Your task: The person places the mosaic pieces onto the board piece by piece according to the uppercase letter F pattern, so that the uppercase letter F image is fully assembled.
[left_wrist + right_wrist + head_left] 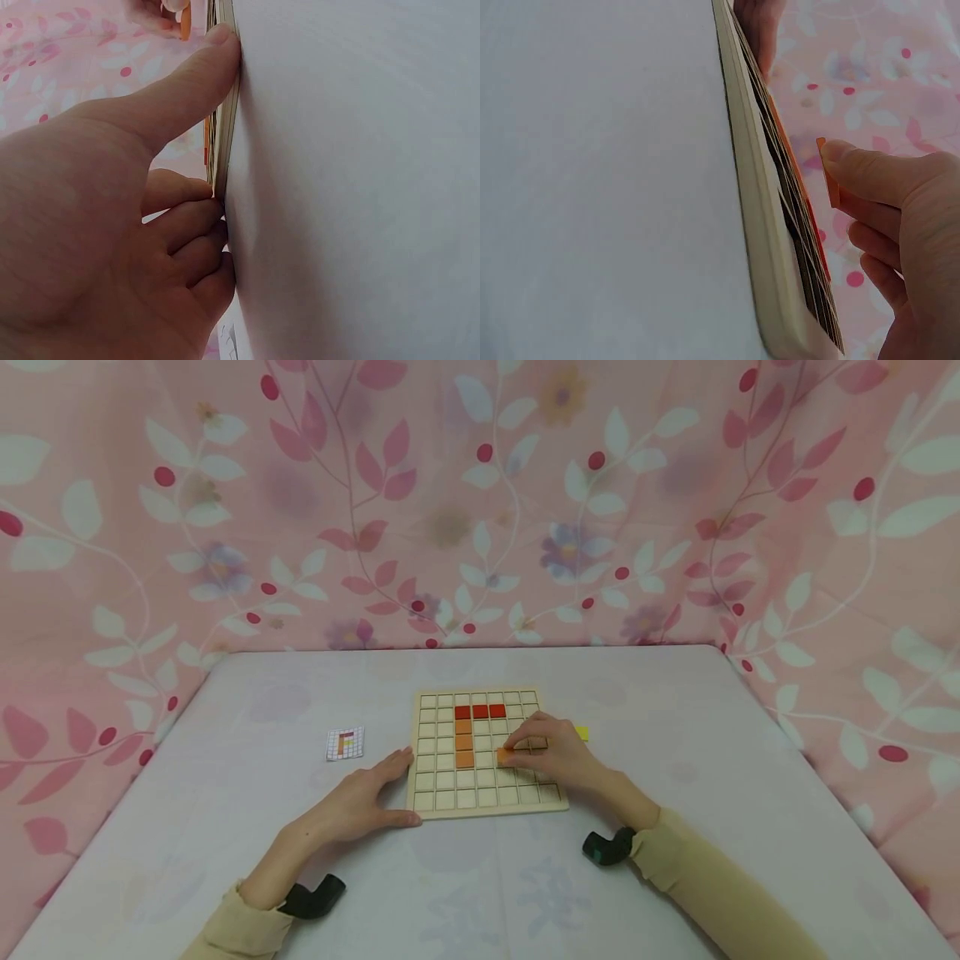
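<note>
A pale wooden grid board [487, 807] lies flat on the table. Three red tiles [480, 712] form a row in its upper part, and three orange tiles [465, 743] run down below the leftmost red one. Between thumb and fingers my right hand [558, 756] pinches another orange tile [829, 180], held above the board in the right wrist view. My left hand [345, 806] rests against the board's left side, thumb at the near corner and fingertips farther up the edge. Part of the grid's right side is hidden behind my right hand.
Left of the board lies a small printed pattern card [345, 743] with a coloured figure on a grid. A yellow piece [582, 733] shows just beyond my right hand, partly covered by it. A floral curtain [480, 527] hangs behind the white-covered table [480, 893].
</note>
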Available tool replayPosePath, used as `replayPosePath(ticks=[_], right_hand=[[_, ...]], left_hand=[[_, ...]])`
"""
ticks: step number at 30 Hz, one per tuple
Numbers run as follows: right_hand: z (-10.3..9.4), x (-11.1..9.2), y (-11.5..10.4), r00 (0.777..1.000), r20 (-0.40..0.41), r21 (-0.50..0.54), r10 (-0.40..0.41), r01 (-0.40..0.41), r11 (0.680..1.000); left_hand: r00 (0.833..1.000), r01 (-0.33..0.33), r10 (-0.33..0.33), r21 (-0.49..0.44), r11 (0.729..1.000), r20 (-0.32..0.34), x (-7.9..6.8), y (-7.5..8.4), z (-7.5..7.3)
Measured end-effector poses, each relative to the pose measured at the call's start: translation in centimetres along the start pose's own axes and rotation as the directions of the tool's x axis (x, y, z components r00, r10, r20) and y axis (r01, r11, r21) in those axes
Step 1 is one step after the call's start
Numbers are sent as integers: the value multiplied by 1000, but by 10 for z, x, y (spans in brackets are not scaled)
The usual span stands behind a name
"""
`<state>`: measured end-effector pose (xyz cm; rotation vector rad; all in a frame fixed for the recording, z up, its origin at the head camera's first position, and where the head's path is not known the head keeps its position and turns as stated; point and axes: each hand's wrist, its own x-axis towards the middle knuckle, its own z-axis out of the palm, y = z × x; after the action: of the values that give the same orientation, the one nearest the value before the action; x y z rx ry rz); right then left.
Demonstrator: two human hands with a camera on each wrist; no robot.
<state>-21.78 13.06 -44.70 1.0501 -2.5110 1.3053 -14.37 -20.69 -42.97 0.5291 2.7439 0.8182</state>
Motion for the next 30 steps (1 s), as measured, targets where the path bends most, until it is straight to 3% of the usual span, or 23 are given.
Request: replayPosePath(ticks=[9,22,30], right_hand=[[27,18,-11,996,32,-5,-86,87,996],[43,20,-19,996,85,9,-30,29,1000],[43,20,-19,987,91,11,-130,130,992]], left_hand=[[1000,1,-1,-1,1000,-3,1,0,2],[1000,-4,4,3,1000,-3,2,0,0],[1000,6,-6,5,1000,2,1,0,0]])
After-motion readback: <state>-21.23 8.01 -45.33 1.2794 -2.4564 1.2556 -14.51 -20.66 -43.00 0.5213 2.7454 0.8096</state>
